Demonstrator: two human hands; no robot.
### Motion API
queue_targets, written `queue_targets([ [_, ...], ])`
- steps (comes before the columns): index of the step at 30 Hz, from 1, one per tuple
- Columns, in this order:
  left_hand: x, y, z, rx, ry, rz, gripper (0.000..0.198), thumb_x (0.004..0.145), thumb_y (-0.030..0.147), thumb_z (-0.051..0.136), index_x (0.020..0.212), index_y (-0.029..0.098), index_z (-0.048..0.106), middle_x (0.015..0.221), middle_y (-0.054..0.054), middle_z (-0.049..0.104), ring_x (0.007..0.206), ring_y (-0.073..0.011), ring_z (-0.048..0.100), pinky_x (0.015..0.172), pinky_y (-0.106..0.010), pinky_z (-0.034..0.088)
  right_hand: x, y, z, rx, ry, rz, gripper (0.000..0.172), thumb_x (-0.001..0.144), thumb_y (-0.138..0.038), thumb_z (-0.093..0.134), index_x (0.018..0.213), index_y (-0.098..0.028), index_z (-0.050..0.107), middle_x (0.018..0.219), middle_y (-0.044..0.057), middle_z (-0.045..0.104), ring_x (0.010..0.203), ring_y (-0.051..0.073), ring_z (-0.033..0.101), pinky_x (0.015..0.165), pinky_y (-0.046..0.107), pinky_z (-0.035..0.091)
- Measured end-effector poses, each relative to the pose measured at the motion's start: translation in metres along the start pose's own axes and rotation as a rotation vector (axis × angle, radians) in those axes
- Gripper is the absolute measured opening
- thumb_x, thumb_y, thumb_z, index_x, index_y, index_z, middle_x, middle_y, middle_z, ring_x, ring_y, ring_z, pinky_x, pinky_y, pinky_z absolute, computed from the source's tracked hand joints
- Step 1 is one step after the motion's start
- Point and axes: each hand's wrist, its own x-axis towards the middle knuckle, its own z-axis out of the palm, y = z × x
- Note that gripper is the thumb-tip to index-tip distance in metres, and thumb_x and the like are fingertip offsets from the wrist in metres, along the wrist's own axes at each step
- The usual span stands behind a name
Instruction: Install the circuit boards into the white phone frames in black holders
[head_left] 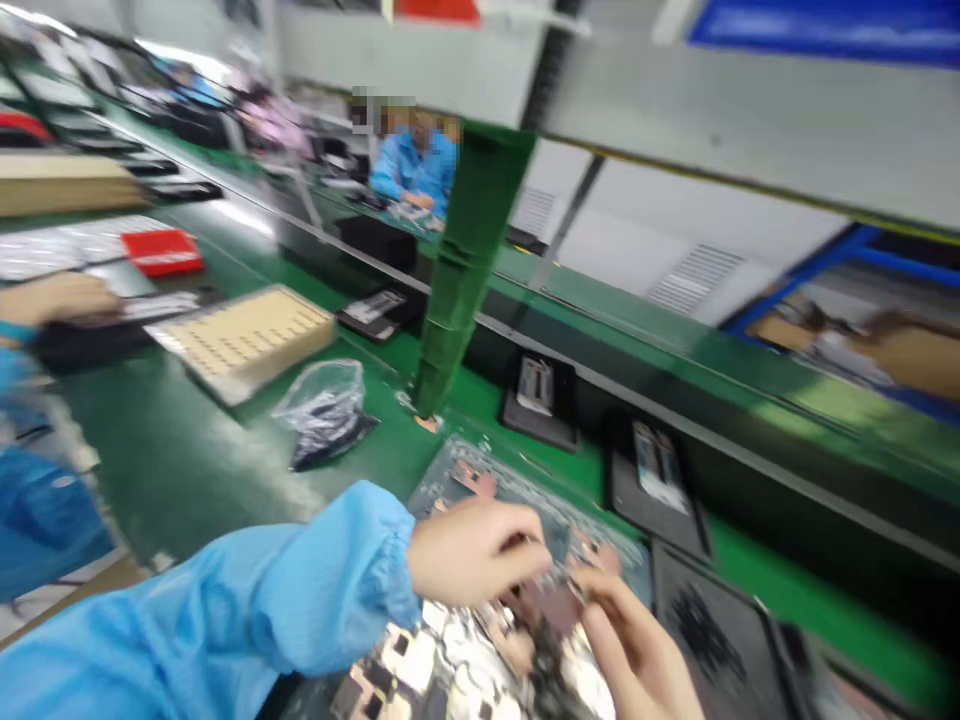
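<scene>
Your L hand was almost closed, fingertips bunched on a flat pinkish metal piece btwn both hands; blur hid how firm the hold was. Your R hand was half curled below it, fingers at the piece's edge, prob. pinching it. Your blue smock sleeve ran in from lower L, cuff gathered at the wrist.

Right under your hands lay a heap of shiny flat parts, some w/ dark cut-outs. Just past it sat a grey tray w/ more pinkish pieces. To the R, black trays held small packs.

Further out on the green desk: a clear poly bag w/ dark contents, a beige tray w/ rows of small recesses, and a tall green bin stack. Far L, a co-worker's hand lay near a black item and a red box. Another co-worker in blue sat across the line.
</scene>
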Motion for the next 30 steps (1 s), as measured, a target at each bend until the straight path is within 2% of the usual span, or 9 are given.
queue_targets([
  [3,0.0,0.001,0.004,-0.075,0.068,-0.02,0.03,0.104,0.037,0.042,0.08,0.02,0.049,0.075,0.003,0.05,0.073,-0.0148,0.048,0.07,-0.028,0.037,-0.002,0.0,0.005,0.226,0.019,-0.033,0.048,0.082,-0.052,0.081,0.12,-0.024,0.071,0.121,0.011,0.07,0.111,0.028,0.067,0.094,0.036,0.059],
  [6,0.003,-0.003,0.008,-0.146,0.08,-0.054,0.034,0.105,0.042,0.04,0.08,0.02,0.045,0.077,0.003,0.044,0.074,-0.0152,0.045,0.069,-0.028,0.036,-0.001,0.008,0.01,0.357,0.036,-0.103,0.061,0.077,-0.036,0.089,0.131,-0.03,0.062,0.129,0.008,0.064,0.118,0.026,0.062,0.096,0.037,0.057],
  [9,0.004,-0.006,0.012,-0.203,0.083,-0.1,0.037,0.104,0.046,0.044,0.079,0.02,0.045,0.074,0.004,0.042,0.07,-0.0144,0.042,0.066,-0.027,0.034,-0.002,0.011,0.014,0.383,0.054,-0.122,0.065,0.076,-0.029,0.09,0.133,-0.033,0.058,0.134,0.006,0.061,0.123,0.025,0.06,0.1,0.039,0.054],
  [16,0.007,-0.008,0.025,-0.366,0.001,-0.162,0.04,0.103,0.052,0.046,0.081,0.02,0.048,0.076,0.004,0.044,0.072,-0.0138,0.045,0.067,-0.025,0.039,-0.004,0.007,0.019,0.523,0.022,-0.108,0.064,0.077,-0.028,0.089,0.129,-0.032,0.052,0.121,0.004,0.073,0.112,0.024,0.069,0.105,0.043,0.051],
  [20,0.003,-0.007,0.034,-0.365,-0.076,-0.162,0.045,0.103,0.057,0.039,0.079,0.02,0.044,0.075,0.003,0.046,0.071,-0.0131,0.048,0.064,-0.023,0.041,-0.006,0.01,0.021,0.589,0.056,-0.087,0.062,0.074,-0.033,0.092,0.123,-0.03,0.054,0.115,0.004,0.075,0.11,0.025,0.071,0.095,0.037,0.055],
  [23,0.006,-0.006,0.032,-0.244,-0.171,-0.124,0.05,0.106,0.056,0.031,0.08,0.018,0.052,0.072,0.001,0.058,0.064,-0.0132,0.053,0.059,-0.024,0.043,-0.003,0.012,0.019,0.686,0.06,-0.09,0.061,0.074,-0.04,0.091,0.121,-0.03,0.055,0.107,0.004,0.076,0.098,0.025,0.073,0.084,0.035,0.057],
  [26,0.03,-0.007,0.017,-0.051,-0.159,-0.062,0.05,0.107,0.052,0.033,0.087,0.017,0.061,0.083,-0.002,0.068,0.077,-0.0158,0.062,0.074,-0.027,0.051,0.004,0.012,0.014,0.817,0.112,-0.085,0.054,0.078,-0.05,0.087,0.118,-0.03,0.057,0.1,0.003,0.076,0.09,0.023,0.073,0.082,0.034,0.057],
  [28,0.061,-0.01,0.007,0.11,-0.089,-0.028,0.041,0.107,0.048,0.041,0.098,0.016,0.064,0.1,-0.006,0.069,0.094,-0.0187,0.064,0.088,-0.034,0.053,0.009,0.013,0.01,0.871,0.182,-0.06,0.044,0.084,-0.053,0.081,0.115,-0.028,0.061,0.102,0.004,0.075,0.092,0.021,0.072,0.082,0.032,0.056],
  [30,0.099,-0.015,0.001,0.274,-0.046,-0.013,0.032,0.104,0.044,0.054,0.113,0.016,0.065,0.115,-0.008,0.066,0.102,-0.0217,0.065,0.091,-0.039,0.055,0.013,0.019,0.006,0.899,0.22,-0.027,0.038,0.089,-0.055,0.075,0.111,-0.026,0.066,0.111,0.006,0.075,0.099,0.022,0.071,0.083,0.033,0.056],
])
